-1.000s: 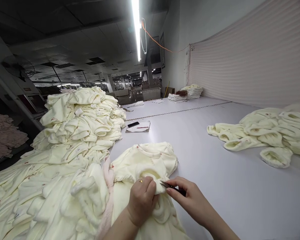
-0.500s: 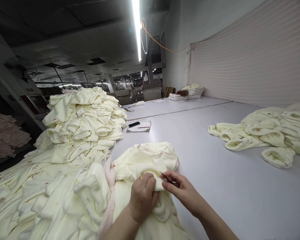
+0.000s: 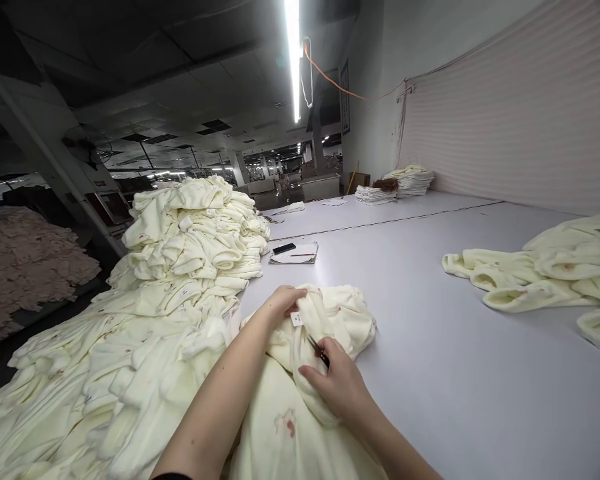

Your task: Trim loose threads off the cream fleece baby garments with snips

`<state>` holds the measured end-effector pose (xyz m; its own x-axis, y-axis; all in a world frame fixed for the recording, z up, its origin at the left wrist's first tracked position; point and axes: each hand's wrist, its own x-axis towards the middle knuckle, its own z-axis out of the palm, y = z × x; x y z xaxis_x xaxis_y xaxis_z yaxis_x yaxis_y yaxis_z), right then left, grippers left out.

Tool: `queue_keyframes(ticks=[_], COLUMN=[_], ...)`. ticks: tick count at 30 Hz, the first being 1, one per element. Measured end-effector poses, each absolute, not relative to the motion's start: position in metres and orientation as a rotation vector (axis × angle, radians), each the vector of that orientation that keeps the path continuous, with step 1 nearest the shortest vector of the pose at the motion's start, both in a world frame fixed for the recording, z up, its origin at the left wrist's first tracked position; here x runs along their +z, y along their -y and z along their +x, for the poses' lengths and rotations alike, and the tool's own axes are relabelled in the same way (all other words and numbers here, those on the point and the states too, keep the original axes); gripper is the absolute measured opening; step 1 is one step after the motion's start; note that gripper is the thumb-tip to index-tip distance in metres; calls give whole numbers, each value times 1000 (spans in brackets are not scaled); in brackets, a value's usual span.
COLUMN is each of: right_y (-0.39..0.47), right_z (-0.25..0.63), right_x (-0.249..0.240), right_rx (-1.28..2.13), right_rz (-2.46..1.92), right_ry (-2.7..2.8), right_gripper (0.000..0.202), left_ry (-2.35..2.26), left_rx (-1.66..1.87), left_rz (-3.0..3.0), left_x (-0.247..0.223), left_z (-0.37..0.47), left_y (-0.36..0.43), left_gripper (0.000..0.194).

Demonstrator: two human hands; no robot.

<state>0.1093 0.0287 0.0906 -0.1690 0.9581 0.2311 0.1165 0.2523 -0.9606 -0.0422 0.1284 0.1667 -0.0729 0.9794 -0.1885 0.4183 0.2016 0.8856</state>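
A pale yellow fleece garment (image 3: pixel 290 420) with a reddish print lies bunched in front of me on the white table. My left hand (image 3: pixel 286 301) grips its upper edge, beside a small white label (image 3: pixel 297 319). Small dark snips (image 3: pixel 321 353) are in my right hand (image 3: pixel 334 377), their tips pointing up and left over the cloth. The fingers of my right hand rest against the folded fabric.
A tall heap of pale yellow garments (image 3: pixel 195 233) covers the left side. More garments (image 3: pixel 545 273) lie at the right. A phone (image 3: pixel 284 249) rests on papers (image 3: pixel 305 255) beyond my hands. Folded stacks (image 3: pixel 410 180) stand at the back; pink garments (image 3: pixel 30 273) are piled far left.
My left hand has moved up to the garment's upper edge, and the cloth is folded differently, now showing a label. The snips stay in my right hand. The view has turned slightly left.
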Motion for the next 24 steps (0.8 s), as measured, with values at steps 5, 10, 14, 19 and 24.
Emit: queue_keyframes(ticks=[5,10,14,19,24], right_y=[-66,-122,-137,-124,-120], right_z=[139,149,123,118,139], right_x=[81,90,95,92,87], right_rx=[1059,1007,968,970,912], right_rz=[-1065,-1092,-1065,-1080,-1134], right_ry=[1430,1320,1352,1400,1328], right_gripper=[15,20,20,22,32], left_ry=[-1450,-1464,-1662,-1588,-1258], left_rx=[716,736,876,903,727], left_rz=[1371,1489,1399,1282,1901], left_x=[167,163,139,134,148], left_z=[-66,-81,-82,-79,-60], left_y=[-106,-66,-59,-51,6], left_gripper=[41,59,33,43,31])
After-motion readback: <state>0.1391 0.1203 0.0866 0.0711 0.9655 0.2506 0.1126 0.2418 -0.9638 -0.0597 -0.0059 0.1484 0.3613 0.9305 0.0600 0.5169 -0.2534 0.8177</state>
